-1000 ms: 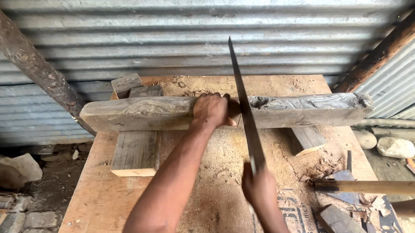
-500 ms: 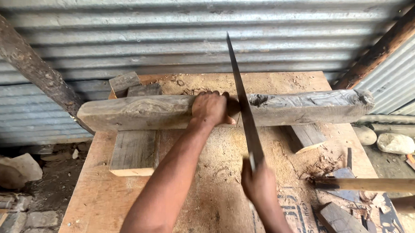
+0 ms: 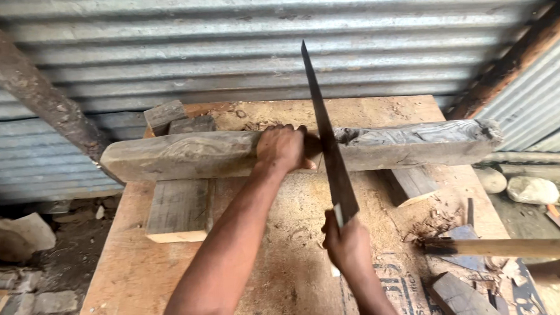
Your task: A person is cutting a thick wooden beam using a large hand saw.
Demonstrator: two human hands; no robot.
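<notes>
Soft, even daylight fills the scene, bright enough to show wood grain and sawdust on the surface (image 3: 162, 259) clearly. The corrugated metal wall (image 3: 234, 48) carries mild sheen along its ridges, without harsh glare. Shadows are faint and diffuse, darkest under the raised beam (image 3: 186, 153) and off the surface's left edge. Focus is sharp at centre; the straight wall ribs bow slightly toward the frame edges.

I cannot see the saw (image 3: 328, 147) handle; the right hand (image 3: 347, 242) wraps it fully. Where the blade meets the beam (image 3: 198, 153), the left hand (image 3: 282, 146) hides the cut line. Both forearms run off the bottom edge. The wooden pole (image 3: 509, 247) at right is cut off by the frame, its far end unseen.
</notes>
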